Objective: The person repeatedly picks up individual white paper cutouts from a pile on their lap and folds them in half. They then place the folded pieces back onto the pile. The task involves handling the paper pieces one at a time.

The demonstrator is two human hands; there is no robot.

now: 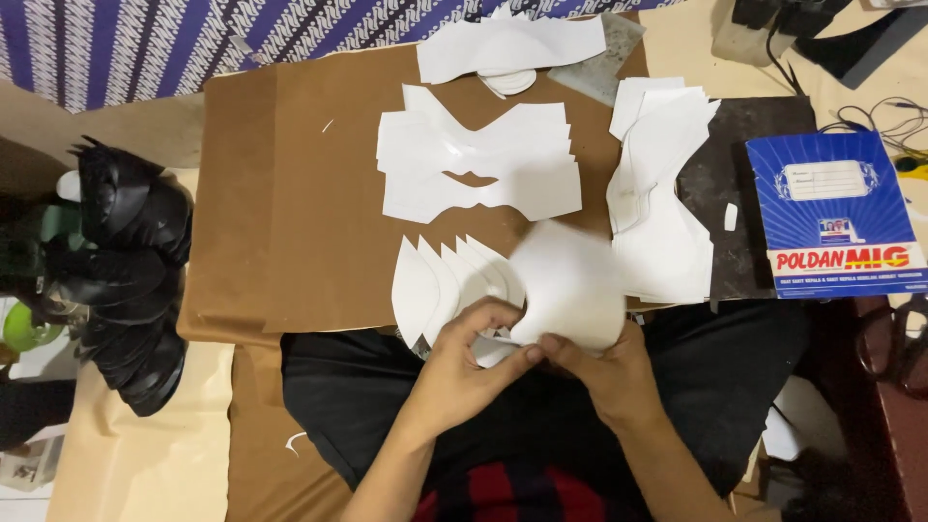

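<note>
Fingers of both hands pinch one white cut-out sheet (570, 290) at its lower edge, over your lap by the brown board (290, 193). Keep your left hand (474, 353) and right hand (599, 362) grasping lightly, so the fanned white pieces (445, 280) beside them stay undisturbed.

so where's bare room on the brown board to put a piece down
The left part of the brown board is bare, from its left edge to the white cut pieces. The right side is crowded: a white stack, fanned pieces, both hands and a blue booklet.
</note>
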